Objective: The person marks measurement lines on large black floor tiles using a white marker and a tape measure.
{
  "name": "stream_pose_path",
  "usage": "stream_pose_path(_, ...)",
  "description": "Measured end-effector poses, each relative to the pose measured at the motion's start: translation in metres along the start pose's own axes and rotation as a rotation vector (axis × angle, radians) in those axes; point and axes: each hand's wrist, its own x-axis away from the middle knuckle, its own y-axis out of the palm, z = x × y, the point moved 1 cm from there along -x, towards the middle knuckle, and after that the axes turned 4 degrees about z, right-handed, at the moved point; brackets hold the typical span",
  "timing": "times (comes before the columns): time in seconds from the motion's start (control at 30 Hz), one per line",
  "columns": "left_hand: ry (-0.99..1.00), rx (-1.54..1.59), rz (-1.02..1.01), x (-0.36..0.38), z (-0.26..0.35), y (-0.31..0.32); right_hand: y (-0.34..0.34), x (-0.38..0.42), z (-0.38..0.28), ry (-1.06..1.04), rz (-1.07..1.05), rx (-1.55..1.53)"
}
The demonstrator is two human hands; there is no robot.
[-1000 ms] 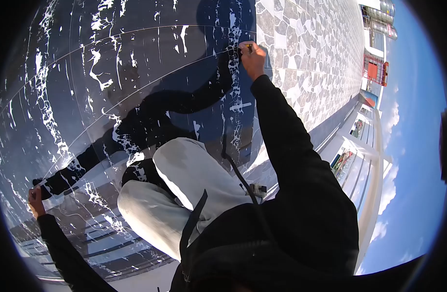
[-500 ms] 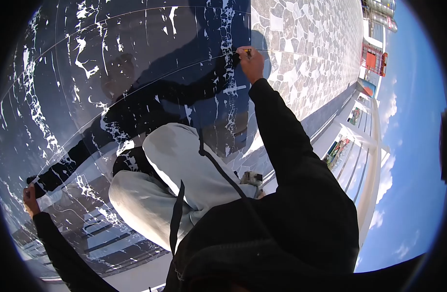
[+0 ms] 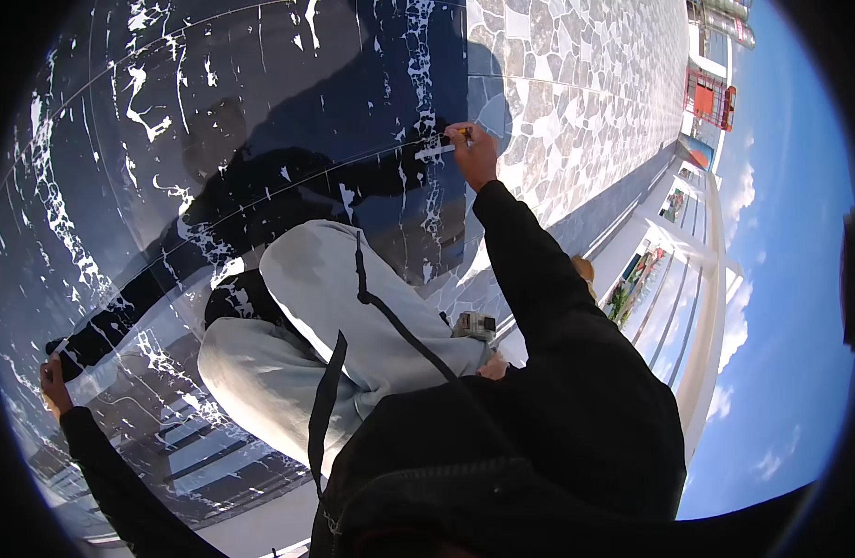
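Note:
My right hand [image 3: 474, 153] is closed in a pinch around a small yellow-and-black object [image 3: 464, 133], too small to identify. It is at the border where glossy black, white-veined tiles [image 3: 297, 84] meet a grey-and-white stone-patterned surface [image 3: 576, 56]. A thin pale line [image 3: 260, 199], apparently a taut string, runs low across the black tiles from that hand to the far left. There my left hand [image 3: 54, 384] has its fingers pinched together at the line's other end. My bent knees [image 3: 325, 270], in pale trousers, are between my outstretched arms.
A small grey boxy object [image 3: 474, 325] lies beside my thigh. Part of a brown rounded thing [image 3: 585, 269] shows behind my right sleeve. White railings [image 3: 693, 260], a red frame [image 3: 711, 100] and shiny ducts [image 3: 725, 20] stand to the right. Dark cords hang from my clothing.
My right hand has moved toward my body along the tile border, and its end of the thin line has come with it. The left hand stays at nearly the same place. The view has shifted slightly.

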Motion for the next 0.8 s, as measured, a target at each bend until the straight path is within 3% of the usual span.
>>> stream_pose_path(0.43, 0.032, 0.003, -0.015, -0.003, 0.001, 0.0, 0.001, 0.008, 0.004, 0.027, 0.008, 0.03)
stream_pose_path(0.5, 0.032, 0.06, 0.056, 0.001, 0.002, 0.002, 0.005, -0.012, -0.002, 0.022, 0.016, -0.046)
stream_pose_path(0.8, -0.023, 0.194, -0.004, 0.006, 0.004, 0.002, 0.036, -0.149, -0.058, -0.085, 0.11, -0.205)
